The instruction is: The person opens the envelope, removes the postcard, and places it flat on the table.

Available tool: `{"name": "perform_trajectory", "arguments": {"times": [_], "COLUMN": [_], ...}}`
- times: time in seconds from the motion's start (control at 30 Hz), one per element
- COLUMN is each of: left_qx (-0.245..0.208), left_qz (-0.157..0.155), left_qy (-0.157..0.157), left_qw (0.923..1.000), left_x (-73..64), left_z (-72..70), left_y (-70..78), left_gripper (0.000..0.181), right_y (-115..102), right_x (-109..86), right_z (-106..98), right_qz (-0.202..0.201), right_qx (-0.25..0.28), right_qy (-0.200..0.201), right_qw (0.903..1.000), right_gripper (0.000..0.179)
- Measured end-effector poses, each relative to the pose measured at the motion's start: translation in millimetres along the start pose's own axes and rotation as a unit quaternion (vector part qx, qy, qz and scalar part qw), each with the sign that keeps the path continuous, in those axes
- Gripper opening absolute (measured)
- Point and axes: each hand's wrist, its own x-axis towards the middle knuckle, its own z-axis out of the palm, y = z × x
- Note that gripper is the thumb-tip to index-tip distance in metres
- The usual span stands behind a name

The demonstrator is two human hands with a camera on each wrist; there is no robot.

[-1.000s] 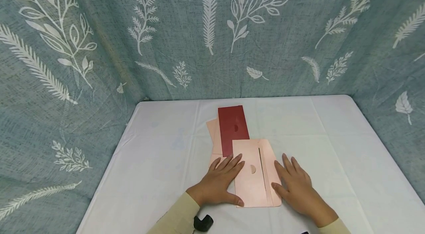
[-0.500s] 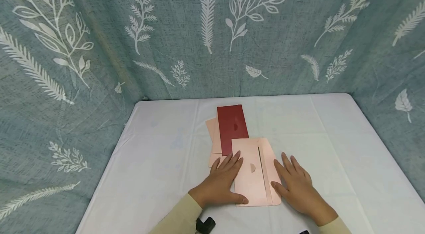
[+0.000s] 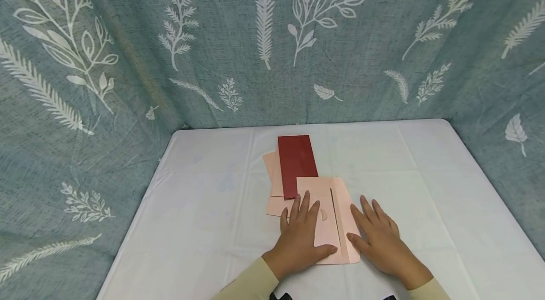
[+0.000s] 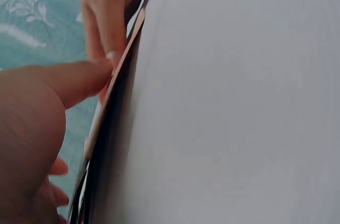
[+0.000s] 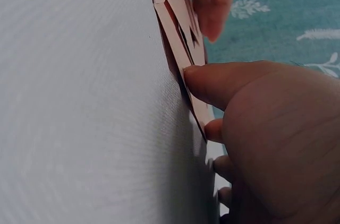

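Observation:
A pale pink envelope with a dark slit and a half-moon mark lies on the white table, its flap on the right. Across its left part my left hand rests with straight, spread fingers, the thumb on the lower portion. My right hand touches the flap's right edge, its thumb and index fingertip on the paper. In the left wrist view the envelope appears nearly edge-on under the left thumb. From the right wrist, the right thumb presses the envelope's edge, and layered folds show.
Behind and left, a dark red envelope lies partly under the pink one. More pink paper sticks out beneath it. White cloth covers the table. A teal leaf-patterned curtain stands around the back and sides.
My left hand has slid right over the pink envelope, its thumb moving toward the slit. My right hand has stayed almost still at the flap's edge.

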Motion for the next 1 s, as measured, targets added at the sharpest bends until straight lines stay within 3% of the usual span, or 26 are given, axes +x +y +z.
{"name": "perform_trajectory", "arguments": {"times": [0.37,0.7,1.0], "left_qx": [-0.023,0.037,0.048], "left_qz": [-0.027,-0.034,-0.027], "left_qy": [0.024,0.042,0.083], "left_qw": [0.9991,0.9979,0.9950], "left_x": [9.2,13.5,14.4], "left_z": [15.8,30.3,37.0], "left_y": [18.9,28.3,29.6], "left_gripper": [0.111,0.115,0.089], "right_y": [2,0,1], "right_x": [0.3,-0.1,0.0], "right_z": [-1,-2,0], "right_qz": [-0.004,-0.004,-0.006], "right_qx": [-0.002,-0.001,-0.004], "right_qy": [0.003,0.003,0.006], "right_qw": [1.0000,1.0000,1.0000], "right_gripper": [0.071,0.067,0.064]}}
